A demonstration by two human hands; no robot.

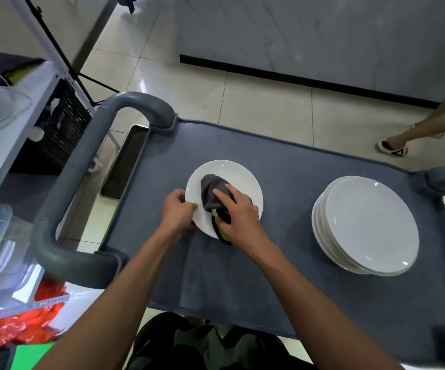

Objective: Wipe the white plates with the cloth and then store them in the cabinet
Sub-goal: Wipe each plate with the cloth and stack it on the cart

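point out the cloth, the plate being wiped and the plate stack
cloth (212, 189): head view, on its grey bunched top
plate being wiped (245, 180): head view, on its bare right inner face
plate stack (371, 225): head view, on the top plate's centre

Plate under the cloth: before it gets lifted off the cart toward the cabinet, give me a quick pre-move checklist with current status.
1. Plate steadied: ok. The left hand grips its near-left rim.
2. Cloth on the plate: ok. The right hand presses it onto the plate's face.
3. Wiping finished: cannot tell. One picture does not show how much of the plate has been covered.
4. Hand free to carry: not ok. The right hand holds the cloth.
5. Stack of plates out of the way: ok. It sits apart, to the right on the cart.
6. Path to the cabinet: cannot tell. No open cabinet shows, and a person's legs are beyond the cart.
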